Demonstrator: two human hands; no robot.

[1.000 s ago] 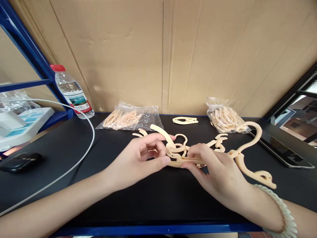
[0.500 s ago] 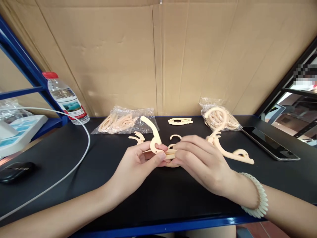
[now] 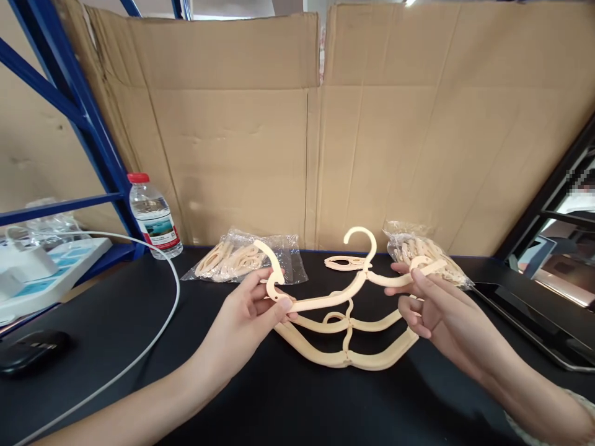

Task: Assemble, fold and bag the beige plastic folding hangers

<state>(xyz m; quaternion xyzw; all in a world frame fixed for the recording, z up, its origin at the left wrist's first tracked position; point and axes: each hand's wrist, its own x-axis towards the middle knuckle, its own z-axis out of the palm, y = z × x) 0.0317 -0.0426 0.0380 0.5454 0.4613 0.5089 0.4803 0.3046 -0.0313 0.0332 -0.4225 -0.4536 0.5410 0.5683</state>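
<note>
Here, the cream hanger (image 3: 355, 285) stretches between left grip (image 3: 253, 314) and right grip (image 3: 444, 306)

The single view looks from the wearer's head, forward and down, over the near left hand (image 3: 255, 319) and right hand (image 3: 446, 310), across the desk (image 3: 279, 409) toward cardboard (image 3: 232, 155); the far right edge seems indistinct.

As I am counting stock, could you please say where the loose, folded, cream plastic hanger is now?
In the head view, the folded hanger lies on the black tabletop, slightly right of centre, between two clear plastic bags, near the brown cardboard wall.
</note>
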